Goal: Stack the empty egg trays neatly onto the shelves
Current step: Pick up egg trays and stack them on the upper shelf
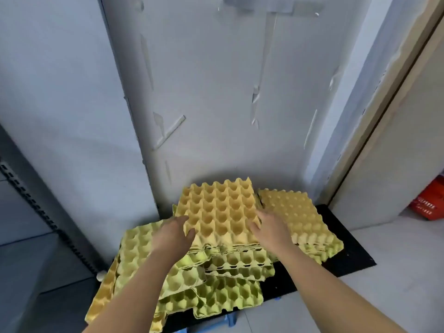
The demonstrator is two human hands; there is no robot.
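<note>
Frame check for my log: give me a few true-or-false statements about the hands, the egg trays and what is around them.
1. The left hand and the right hand grip the middle stack at opposite sides. True.
2. The cups on top of the middle stack hold eggs. False: they are empty.
3. The trays lie on a black mat. True.
4. The red crate stands at the far left. False: it is at the far right.

Storeroom corner — egg trays (217, 212) heaped on mat (348, 258), slotted shelf upright (36, 207), bare walls.
</note>
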